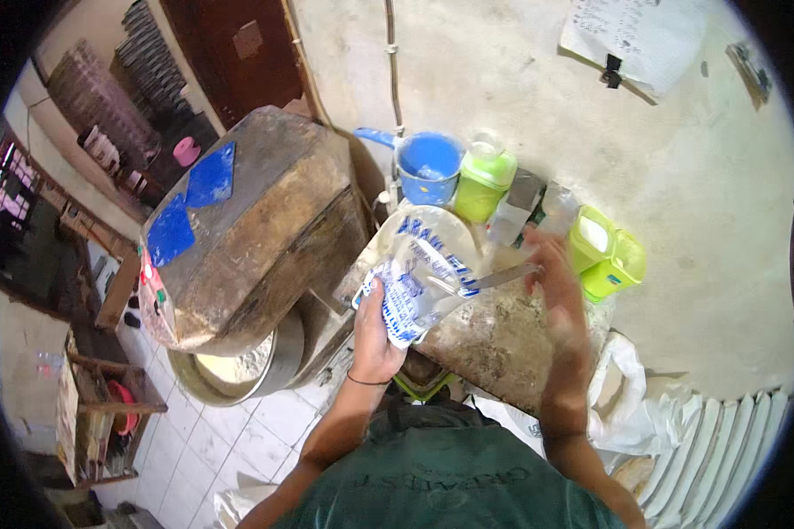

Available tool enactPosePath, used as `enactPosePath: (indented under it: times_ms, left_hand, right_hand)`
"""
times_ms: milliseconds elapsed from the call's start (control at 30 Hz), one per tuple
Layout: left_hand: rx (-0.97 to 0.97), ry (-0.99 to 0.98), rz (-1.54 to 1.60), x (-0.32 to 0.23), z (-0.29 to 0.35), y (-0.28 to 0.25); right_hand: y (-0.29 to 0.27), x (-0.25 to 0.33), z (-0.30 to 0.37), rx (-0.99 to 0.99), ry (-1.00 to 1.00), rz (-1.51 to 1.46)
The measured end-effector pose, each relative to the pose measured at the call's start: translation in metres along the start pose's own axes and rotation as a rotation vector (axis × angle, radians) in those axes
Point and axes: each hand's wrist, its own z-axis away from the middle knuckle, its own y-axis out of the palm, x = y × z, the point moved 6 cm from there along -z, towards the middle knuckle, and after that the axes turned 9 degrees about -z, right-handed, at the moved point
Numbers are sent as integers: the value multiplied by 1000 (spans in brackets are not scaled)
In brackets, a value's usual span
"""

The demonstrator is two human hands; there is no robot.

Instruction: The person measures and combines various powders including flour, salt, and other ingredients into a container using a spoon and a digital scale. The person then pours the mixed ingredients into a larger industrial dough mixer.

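My left hand (378,348) is wrapped round a clear plastic bag (406,300) with blue print and white contents, held up over the worktop. My right hand (549,273), smeared by motion, grips a knife (503,277). Its blade points left, with the tip at the bag's right edge; whether it touches the bag I cannot tell. Behind the bag stands a pale round container (428,220), partly hidden by it.
Along the wall stand a blue dipper (430,163), a green lidded container (485,185) and an open green two-part holder (610,273). At left, a large worn machine (265,220) overhangs a metal bowl (278,361) of pale powder. White sacks (635,414) lie lower right of the stained worktop (503,344).
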Motion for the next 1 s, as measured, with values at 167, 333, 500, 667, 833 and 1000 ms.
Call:
enactPosePath:
  times_ms: [167,333,500,667,833,1000]
  left_hand:
    - [-52,54,-48,0,6,1]
    - [-87,173,-172,0,14,-2]
    - [-117,274,-357,-4,20,-13]
    - [-175,371,-661,-9,16,-31]
    - [-187,403,-864,-13,5,-33]
    - [-186,430,-839,-23,-15,-39]
  right_hand:
    - [25,-45,31,-200,283,-69]
    - [14,-55,43,-408,391,-416]
    - [18,-70,62,-390,564,-367]
    - [26,-91,72,-413,655,-401]
    - [50,-116,76,-571,784,-622]
    - [48,-122,49,-466,730,-595]
